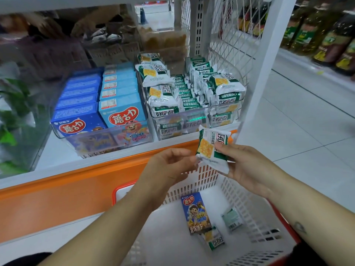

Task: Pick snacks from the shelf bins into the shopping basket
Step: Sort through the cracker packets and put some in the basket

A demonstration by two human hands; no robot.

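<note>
My right hand (244, 166) pinches a green-and-white cracker packet (210, 148) just above the far rim of the white shopping basket (255, 217). My left hand (169, 166) hovers beside the packet with fingers loosely curled, holding nothing. In the basket lie a blue snack box (196, 212), a green cracker packet (214, 239) and a small pale-green packet (231, 218). On the shelf, a clear bin (192, 116) holds many of the same cracker packets, and another clear bin (99, 137) holds blue snack boxes.
An orange shelf edge (76, 181) runs below the bins. A white wire-mesh side panel and upright post (265, 64) close the shelf on the right. Bottles (326, 35) line a shelf across the tiled aisle. Green leaves (13, 112) show at left.
</note>
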